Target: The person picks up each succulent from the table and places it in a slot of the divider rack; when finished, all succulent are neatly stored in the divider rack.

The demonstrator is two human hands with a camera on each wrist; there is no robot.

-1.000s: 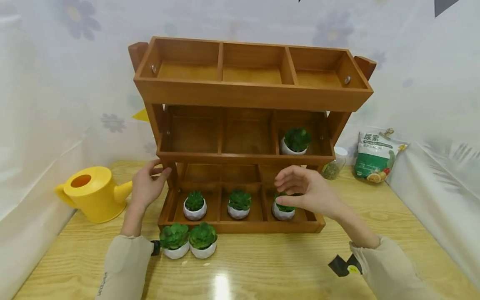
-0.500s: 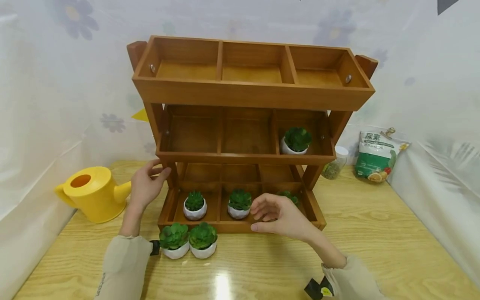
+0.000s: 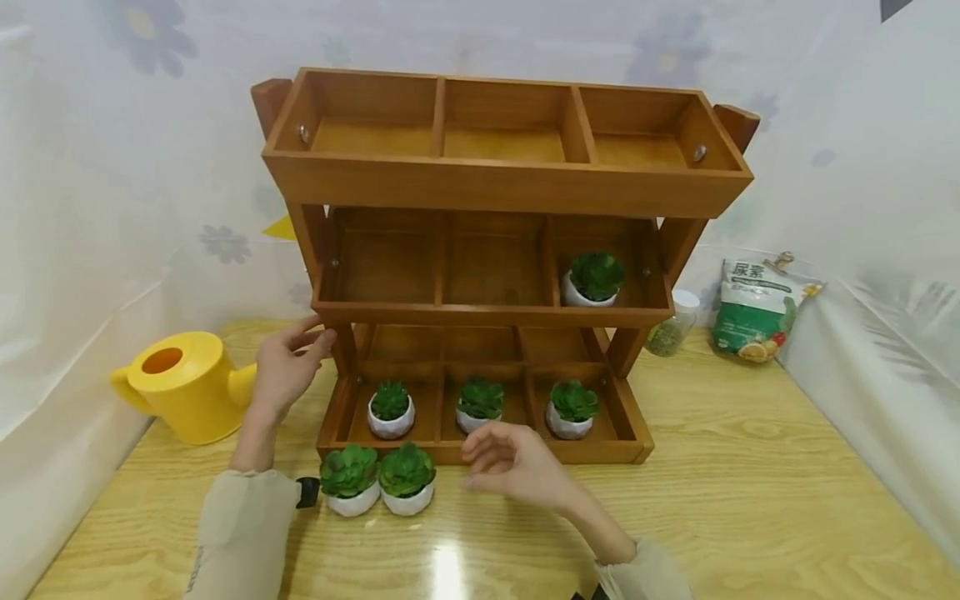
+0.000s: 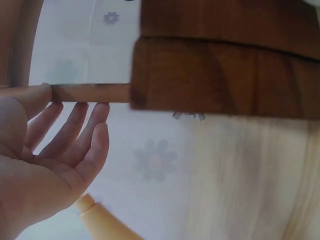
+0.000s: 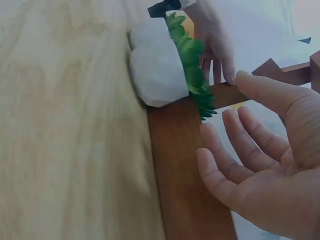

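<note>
At the left side of a brown wooden plant stand (image 3: 487, 185), my left hand (image 3: 288, 367) holds its side post (image 4: 92, 93), thumb on one face and fingertips along the other. My right hand (image 3: 517, 467) hovers before the stand's bottom tier, fingers loosely curved with nothing between them. To its left, two succulents in white pots, one nearer (image 3: 407, 479) and one farther left (image 3: 350, 481), stand side by side on the table. In the right wrist view, the white pots (image 5: 157, 70) lie beyond the fingertips.
Potted succulents sit in the bottom tier's left (image 3: 391, 410), middle (image 3: 480, 398) and right (image 3: 572, 408) compartments, another in the middle tier's right one (image 3: 594, 279). A yellow watering can (image 3: 191, 387) stands left; a lidded jar (image 3: 672, 325) and a green-white bag (image 3: 757, 308) stand right.
My right hand has moved left and toward me, from over the bottom right succulent to the front of the bottom tier. The left hand has stayed at the post.
</note>
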